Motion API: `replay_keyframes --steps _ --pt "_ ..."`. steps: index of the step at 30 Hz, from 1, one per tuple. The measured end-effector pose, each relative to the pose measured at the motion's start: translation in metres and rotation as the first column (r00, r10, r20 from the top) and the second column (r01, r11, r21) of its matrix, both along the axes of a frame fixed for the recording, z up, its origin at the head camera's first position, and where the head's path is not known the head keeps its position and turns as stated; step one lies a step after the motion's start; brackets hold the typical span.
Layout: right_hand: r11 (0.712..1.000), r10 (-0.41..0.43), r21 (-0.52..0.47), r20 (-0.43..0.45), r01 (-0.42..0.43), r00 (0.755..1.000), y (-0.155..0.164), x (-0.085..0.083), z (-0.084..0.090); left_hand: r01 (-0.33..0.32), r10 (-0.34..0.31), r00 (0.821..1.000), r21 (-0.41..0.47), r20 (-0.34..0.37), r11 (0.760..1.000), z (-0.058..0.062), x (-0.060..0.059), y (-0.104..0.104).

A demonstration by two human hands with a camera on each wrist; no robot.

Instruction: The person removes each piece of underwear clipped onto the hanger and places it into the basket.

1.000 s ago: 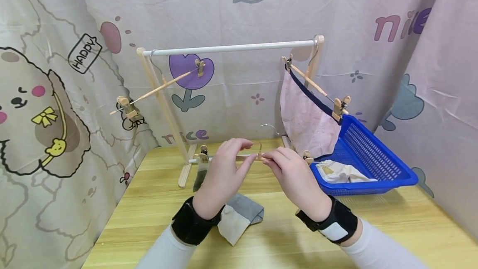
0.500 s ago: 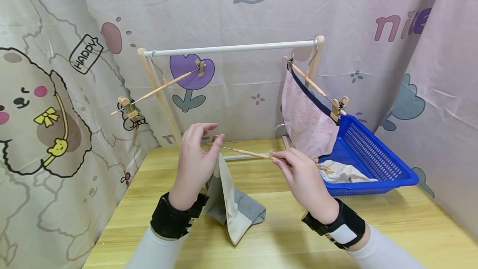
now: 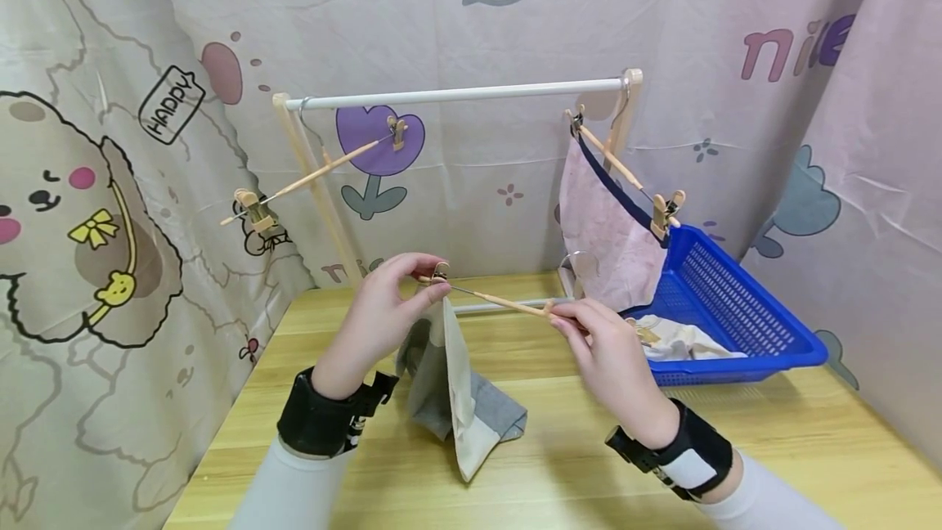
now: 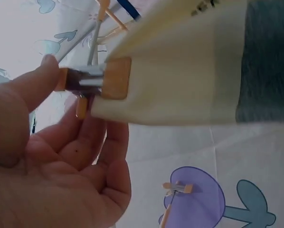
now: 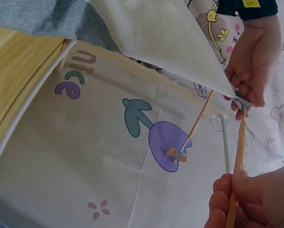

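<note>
A small wooden clip hanger (image 3: 508,302) is held above the table between both hands. My right hand (image 3: 607,358) grips the middle of its bar, below the metal hook (image 3: 583,264). With thumb and fingers, my left hand (image 3: 375,321) pinches the handles of the hanger's left clip (image 4: 117,78). That clip's pad lies over the edge of a cream and grey cloth (image 3: 458,366), seen large in the left wrist view. The cloth hangs from there, and its lower part touches the table. My right hand mostly hides the hanger's other end.
Behind the hands stands a rack with a white rail (image 3: 456,94). A bare clip hanger (image 3: 316,174) hangs at its left, and another bears a pink cloth (image 3: 603,219) at its right. A blue basket (image 3: 780,350) holding white cloth (image 3: 684,338) stands right on the wooden table (image 3: 294,432).
My hands have moved apart along the hanger, the left outward to its clip, the right slightly rightward. The cloth's cream edge now hangs raised from the left clip.
</note>
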State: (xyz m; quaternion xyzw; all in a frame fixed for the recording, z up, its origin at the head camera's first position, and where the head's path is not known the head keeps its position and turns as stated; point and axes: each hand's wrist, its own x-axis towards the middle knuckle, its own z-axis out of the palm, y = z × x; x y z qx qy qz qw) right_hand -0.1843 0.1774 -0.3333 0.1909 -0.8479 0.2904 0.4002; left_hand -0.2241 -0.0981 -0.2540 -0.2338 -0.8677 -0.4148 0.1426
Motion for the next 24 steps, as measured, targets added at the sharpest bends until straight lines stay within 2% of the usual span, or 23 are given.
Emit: replay_keyframes --steps 8,17,24 --pt "1.0 0.009 -0.001 0.0 -0.009 1.0 0.005 0.002 -0.001 0.081 -0.081 0.997 -0.001 0.011 0.997 0.001 -0.003 0.003" --pt "1.0 0.023 -0.005 -0.019 -0.023 1.0 0.009 0.003 -0.005 0.116 -0.114 0.993 0.072 -0.035 0.991 -0.004 -0.005 0.009" --pt "1.0 0.011 -0.013 -0.009 -0.011 1.0 0.011 0.004 -0.007 0.131 -0.13 0.991 0.114 -0.019 0.985 -0.005 -0.006 0.011"
